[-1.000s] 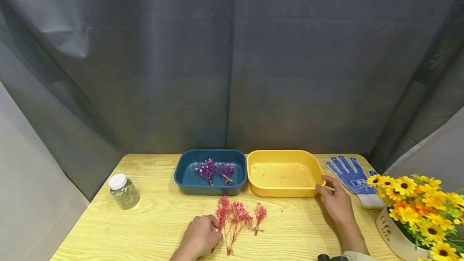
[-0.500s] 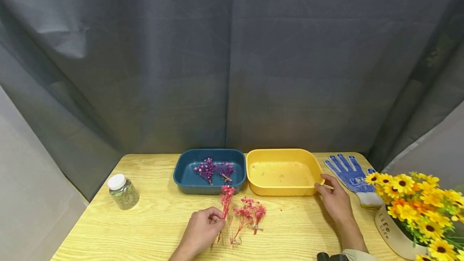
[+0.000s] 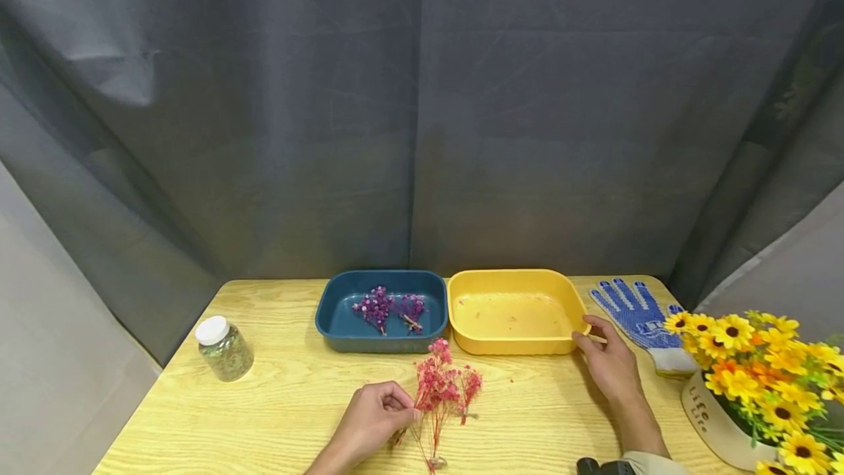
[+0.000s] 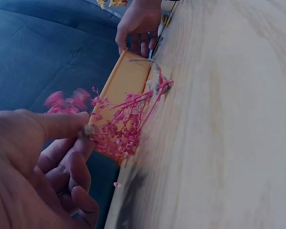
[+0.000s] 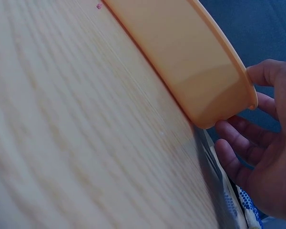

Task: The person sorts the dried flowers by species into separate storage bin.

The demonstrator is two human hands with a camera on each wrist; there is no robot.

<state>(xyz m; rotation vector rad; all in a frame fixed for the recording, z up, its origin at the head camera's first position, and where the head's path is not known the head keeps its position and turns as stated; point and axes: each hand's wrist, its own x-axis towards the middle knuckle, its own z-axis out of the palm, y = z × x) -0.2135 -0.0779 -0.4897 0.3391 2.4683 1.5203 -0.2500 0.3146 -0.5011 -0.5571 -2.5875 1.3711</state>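
My left hand (image 3: 372,416) pinches the stem of a pink dried-flower sprig between thumb and index finger, over the front middle of the table. In the left wrist view the pinched sprig's blossoms (image 4: 69,101) show blurred beyond the thumb. Other pink dried flowers (image 3: 469,385) overlap it, and a tied stem end (image 4: 161,85) shows there. With its thumb on the rim and fingers around the near right corner, my right hand (image 3: 612,369) grips the yellow tray (image 3: 514,348). A few tiny bits lie in that tray.
A dark blue tray (image 3: 382,344) holding purple dried flowers (image 3: 374,308) stands left of the yellow one. At left is a white-lidded jar (image 3: 226,350). A blue-and-white work glove (image 3: 642,321) and a pot (image 3: 708,416) of yellow flowers are at right. A grey curtain hangs behind.
My left hand first lifts a pink sprig upright from the group, then moves slightly right with it over the other pink flowers, which have shifted. The right hand stays on the tray corner.
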